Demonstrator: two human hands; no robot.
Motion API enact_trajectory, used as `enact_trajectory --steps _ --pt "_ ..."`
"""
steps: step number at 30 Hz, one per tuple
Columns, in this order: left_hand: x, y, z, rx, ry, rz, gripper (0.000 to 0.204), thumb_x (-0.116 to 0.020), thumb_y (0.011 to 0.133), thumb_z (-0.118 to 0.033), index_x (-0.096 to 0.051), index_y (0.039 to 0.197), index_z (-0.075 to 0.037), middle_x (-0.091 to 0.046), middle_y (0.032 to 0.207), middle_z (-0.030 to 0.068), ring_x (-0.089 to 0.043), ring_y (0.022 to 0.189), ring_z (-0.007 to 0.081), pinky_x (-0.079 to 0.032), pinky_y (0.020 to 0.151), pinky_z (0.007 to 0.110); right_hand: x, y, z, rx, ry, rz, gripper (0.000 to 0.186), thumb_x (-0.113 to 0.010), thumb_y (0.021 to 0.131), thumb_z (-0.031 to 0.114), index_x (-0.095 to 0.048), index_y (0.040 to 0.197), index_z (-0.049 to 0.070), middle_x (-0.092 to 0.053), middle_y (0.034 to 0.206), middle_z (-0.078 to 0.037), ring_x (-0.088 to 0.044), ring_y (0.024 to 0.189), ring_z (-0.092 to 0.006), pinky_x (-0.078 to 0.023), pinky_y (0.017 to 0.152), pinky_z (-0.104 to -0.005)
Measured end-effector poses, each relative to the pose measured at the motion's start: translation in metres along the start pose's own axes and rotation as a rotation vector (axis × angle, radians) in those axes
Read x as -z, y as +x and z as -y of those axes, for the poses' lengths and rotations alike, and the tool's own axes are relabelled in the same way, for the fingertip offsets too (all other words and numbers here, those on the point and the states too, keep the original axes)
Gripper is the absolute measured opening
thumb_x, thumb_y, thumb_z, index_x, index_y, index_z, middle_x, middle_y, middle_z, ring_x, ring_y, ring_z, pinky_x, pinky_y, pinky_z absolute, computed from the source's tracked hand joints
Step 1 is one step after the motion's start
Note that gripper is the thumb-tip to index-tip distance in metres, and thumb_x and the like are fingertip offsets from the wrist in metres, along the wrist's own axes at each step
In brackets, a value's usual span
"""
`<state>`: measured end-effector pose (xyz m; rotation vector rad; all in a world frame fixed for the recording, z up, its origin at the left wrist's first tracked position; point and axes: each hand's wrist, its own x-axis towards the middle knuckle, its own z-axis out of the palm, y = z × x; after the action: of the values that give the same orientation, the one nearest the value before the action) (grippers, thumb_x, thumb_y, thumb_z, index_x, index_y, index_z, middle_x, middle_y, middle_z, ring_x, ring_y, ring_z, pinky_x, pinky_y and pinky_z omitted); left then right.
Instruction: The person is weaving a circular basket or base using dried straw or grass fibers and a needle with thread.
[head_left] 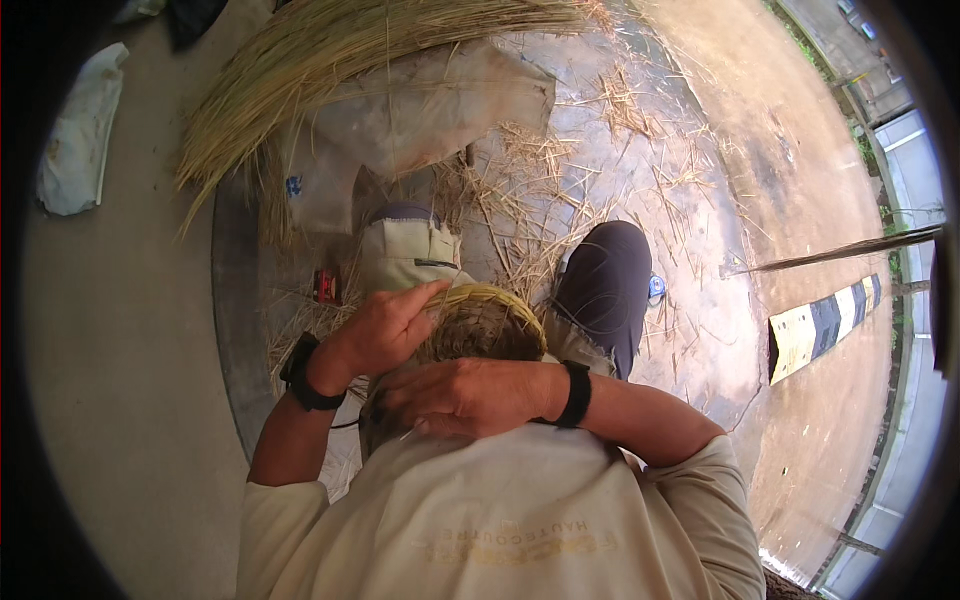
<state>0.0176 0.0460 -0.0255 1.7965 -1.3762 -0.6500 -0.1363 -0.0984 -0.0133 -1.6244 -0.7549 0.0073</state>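
Observation:
A round woven straw basket (492, 330) with a yellow-green bound rim rests in my lap between my knees. My left hand (388, 325) grips its left side, with the fingers together along the rim. Across the near side of the basket lies my right hand (465, 395), its fingers curled down and pointing left. What those fingers hold, if anything, is in shadow and hidden. A small pale tip shows just below them. A thin strand (595, 300) loops over my right knee.
A large bundle of long straw (350, 70) lies at the far side on a pale plastic sheet (430, 120). Loose stalks (530, 160) litter the ground mat. A red object (327, 286) sits left of my left knee, a blue-and-white round one (656, 288) beside the right.

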Motion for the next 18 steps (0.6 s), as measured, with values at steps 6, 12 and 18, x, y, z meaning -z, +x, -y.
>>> enact_trajectory --steps 6,12,18 --pt "0.001 0.004 -0.013 0.111 -0.013 -0.02 0.027 -0.067 0.099 -0.017 -0.067 0.116 0.004 -0.071 0.093 0.0279 -0.073 0.089 0.0434 -0.056 0.073 0.044 0.015 -0.022 0.009 -0.058 -0.174 0.026 0.015 -0.063 0.102 0.007 -0.069 0.111 -0.004 -0.063 0.14 -0.023 -0.06 0.131 -0.0404 -0.052 0.108 -0.047" --pt "0.008 -0.007 0.002 0.268 0.087 -0.214 0.022 -0.067 0.1 -0.019 -0.065 0.102 0.003 -0.065 0.08 0.0281 -0.069 0.076 0.0438 -0.052 0.065 0.045 0.085 -0.117 0.064 -0.446 0.245 -0.734 0.02 -0.058 0.103 0.005 -0.071 0.116 0.0 -0.073 0.115 -0.012 -0.069 0.098 -0.0192 -0.055 0.077 -0.0286" --pt "0.068 -0.033 0.033 0.463 0.32 -0.5 0.024 -0.063 0.101 -0.021 -0.063 0.099 0.003 -0.063 0.077 0.029 -0.063 0.072 0.0494 -0.051 0.064 0.049 0.156 -0.256 0.151 -0.9 -0.615 -1.341 0.038 -0.051 0.102 0.002 -0.064 0.138 0.0 -0.066 0.096 0.0 -0.052 0.075 -0.0058 -0.042 0.062 -0.0222"
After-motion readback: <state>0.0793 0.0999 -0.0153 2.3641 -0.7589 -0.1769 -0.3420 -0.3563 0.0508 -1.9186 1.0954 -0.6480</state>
